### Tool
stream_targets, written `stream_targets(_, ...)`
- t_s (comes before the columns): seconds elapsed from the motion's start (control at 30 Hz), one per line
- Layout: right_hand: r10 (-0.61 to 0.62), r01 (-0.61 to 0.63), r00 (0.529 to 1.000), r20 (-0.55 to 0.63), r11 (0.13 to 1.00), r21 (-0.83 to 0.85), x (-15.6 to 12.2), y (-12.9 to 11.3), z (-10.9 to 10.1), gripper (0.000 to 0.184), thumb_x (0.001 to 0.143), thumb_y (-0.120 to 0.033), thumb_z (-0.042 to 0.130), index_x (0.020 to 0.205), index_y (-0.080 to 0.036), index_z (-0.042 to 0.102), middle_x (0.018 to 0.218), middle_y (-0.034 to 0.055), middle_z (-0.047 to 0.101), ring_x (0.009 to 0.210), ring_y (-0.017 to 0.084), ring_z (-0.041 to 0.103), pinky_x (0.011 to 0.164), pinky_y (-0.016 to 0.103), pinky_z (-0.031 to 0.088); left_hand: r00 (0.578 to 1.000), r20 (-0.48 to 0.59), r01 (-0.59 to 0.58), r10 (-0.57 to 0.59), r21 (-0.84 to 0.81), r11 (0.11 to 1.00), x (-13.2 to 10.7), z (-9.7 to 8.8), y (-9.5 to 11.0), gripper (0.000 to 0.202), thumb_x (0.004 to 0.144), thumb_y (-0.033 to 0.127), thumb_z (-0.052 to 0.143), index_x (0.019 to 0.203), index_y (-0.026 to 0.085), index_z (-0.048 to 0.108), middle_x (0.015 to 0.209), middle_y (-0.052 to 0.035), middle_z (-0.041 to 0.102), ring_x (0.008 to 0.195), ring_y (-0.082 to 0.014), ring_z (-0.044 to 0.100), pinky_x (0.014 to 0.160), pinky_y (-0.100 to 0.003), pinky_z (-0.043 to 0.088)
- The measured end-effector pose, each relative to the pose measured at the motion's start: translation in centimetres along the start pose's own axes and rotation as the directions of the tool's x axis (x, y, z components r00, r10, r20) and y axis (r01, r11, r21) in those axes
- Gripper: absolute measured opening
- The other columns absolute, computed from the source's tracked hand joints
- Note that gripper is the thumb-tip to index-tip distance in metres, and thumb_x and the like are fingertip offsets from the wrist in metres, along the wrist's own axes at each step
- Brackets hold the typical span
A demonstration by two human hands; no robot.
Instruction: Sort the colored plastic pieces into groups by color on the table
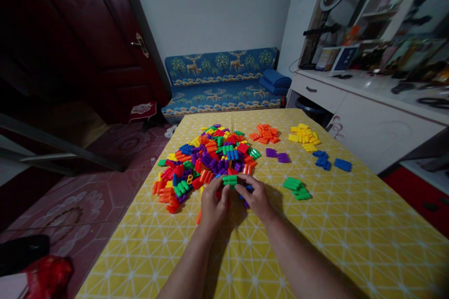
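Between my two hands is a green plastic building piece, made of short tubes side by side. My left hand pinches its left end, and my right hand grips its right end. Just beyond the hands spreads a large mixed heap of plastic pieces in red, orange, yellow, green, blue and purple. Some pieces lie partly hidden under my fingers. To the right of my right hand lies a small group of green pieces.
Sorted groups lie on the yellow patterned tablecloth: orange pieces, yellow pieces, purple pieces and blue pieces. A blue sofa stands beyond the table, and a white dresser is on the right.
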State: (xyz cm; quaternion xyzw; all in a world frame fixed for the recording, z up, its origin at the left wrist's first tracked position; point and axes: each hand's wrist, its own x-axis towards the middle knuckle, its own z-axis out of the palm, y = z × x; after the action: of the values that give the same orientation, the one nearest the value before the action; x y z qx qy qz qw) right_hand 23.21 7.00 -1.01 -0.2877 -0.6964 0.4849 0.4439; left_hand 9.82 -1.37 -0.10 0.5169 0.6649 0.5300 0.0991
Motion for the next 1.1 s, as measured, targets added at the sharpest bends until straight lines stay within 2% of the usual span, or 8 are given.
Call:
stream_targets(0.2, -0.054, 0.056, 0.998, 0.03, 0.996, -0.062, -0.2, -0.2, 0.5, 0.02, 0.084, -0.035, 0.066, 0.098, -0.023, 0.072, 0.094, 0.0032, 0.074, 0.086, 0.019, 0.068, 0.08, 0.031, 0.054, 0.993, 0.054, -0.106, 0.101, 0.085, 0.991, -0.1, -0.4, -0.5, 0.027, 0.096, 0.035, 0.051, 0.103, 0.021, 0.073, 0.099, -0.0079, 0.074, 0.093, -0.0225, 0.068, 0.083, -0.035, 0.052)
stream_targets(0.3, -0.054, 0.046, 0.996, -0.073, 0.993, -0.106, -0.1, -0.3, 0.3, 0.021, 0.085, -0.036, 0.063, 0.098, -0.021, 0.071, 0.09, 0.0037, 0.074, 0.082, 0.019, 0.068, 0.074, 0.029, 0.054, 0.99, 0.041, -0.14, 0.136, 0.128, 0.982, -0.3, -0.4, -0.7, 0.026, 0.096, 0.033, 0.052, 0.108, 0.021, 0.072, 0.097, -0.007, 0.074, 0.091, -0.0215, 0.067, 0.082, -0.035, 0.05)
stream_targets(0.43, -0.174, 0.022, 0.907, -0.383, 0.93, -0.368, 1.0, 0.0, -3.7, 0.026, 0.088, -0.039, 0.057, 0.099, -0.019, 0.07, 0.089, 0.0066, 0.073, 0.079, 0.019, 0.066, 0.075, 0.03, 0.051, 0.989, -0.007, -0.147, 0.151, 0.163, 0.976, -0.5, -0.3, -0.8, 0.025, 0.098, 0.03, 0.049, 0.105, 0.022, 0.072, 0.098, -0.0057, 0.074, 0.091, -0.0204, 0.066, 0.081, -0.035, 0.048)
stream_targets(0.5, -0.186, -0.092, 0.884, -0.428, 0.829, -0.551, 1.4, 0.4, -6.9, 0.026, 0.087, -0.037, 0.056, 0.099, -0.019, 0.071, 0.087, 0.007, 0.073, 0.076, 0.019, 0.064, 0.073, 0.031, 0.049, 0.986, -0.039, -0.155, 0.164, 0.169, 0.973, -0.5, -0.2, -0.9, 0.023, 0.097, 0.028, 0.051, 0.102, 0.022, 0.072, 0.096, -0.0055, 0.073, 0.09, -0.0201, 0.066, 0.08, -0.035, 0.049)
stream_targets(0.63, -0.042, -0.3, 0.933, -0.358, 0.462, -0.835, 1.4, 1.4, -11.9, 0.018, 0.082, -0.029, 0.058, 0.086, -0.022, 0.074, 0.083, 0.0084, 0.071, 0.08, 0.023, 0.062, 0.073, 0.034, 0.044, 0.98, -0.064, -0.174, 0.188, 0.179, 0.968, -0.3, 0.1, -1.2, 0.02, 0.095, 0.025, 0.052, 0.1, 0.021, 0.071, 0.095, -0.006, 0.072, 0.09, -0.0203, 0.065, 0.081, -0.035, 0.05)
stream_targets(0.7, -0.056, -0.306, 0.936, -0.349, 0.364, -0.88, 1.6, 1.5, -12.6, 0.017, 0.082, -0.028, 0.059, 0.084, -0.021, 0.075, 0.091, 0.0104, 0.071, 0.088, 0.027, 0.061, 0.078, 0.038, 0.044, 0.98, -0.068, -0.174, 0.189, 0.181, 0.968, -0.3, 0.2, -1.3, 0.02, 0.095, 0.023, 0.052, 0.099, 0.021, 0.071, 0.094, -0.0059, 0.072, 0.09, -0.02, 0.065, 0.08, -0.034, 0.05)
stream_targets(0.9, -0.118, 0.055, 0.993, -0.003, 0.482, -0.875, 6.1, 2.0, -9.1, 0.042, 0.081, -0.007, 0.051, 0.117, -0.017, 0.068, 0.123, 0.0119, 0.065, 0.115, 0.025, 0.056, 0.102, 0.04, 0.043, 0.978, -0.07, -0.18, 0.196, 0.19, 0.965, -0.2, 0.3, -1.5, 0.02, 0.094, 0.02, 0.051, 0.098, 0.021, 0.071, 0.092, -0.0061, 0.071, 0.087, -0.0194, 0.065, 0.079, -0.034, 0.05)
stream_targets(1.1, 0.04, 0.098, 0.991, 0.13, 0.451, -0.887, 10.2, 3.5, -6.2, 0.062, 0.079, 0.0, 0.048, 0.138, -0.017, 0.054, 0.13, 0.0106, 0.063, 0.122, 0.021, 0.053, 0.102, 0.033, 0.042, 0.978, -0.061, -0.187, 0.202, 0.188, 0.964, -0.1, 0.2, -1.6, 0.021, 0.094, 0.02, 0.05, 0.096, 0.02, 0.071, 0.089, -0.0067, 0.07, 0.085, -0.0195, 0.065, 0.077, -0.033, 0.051)
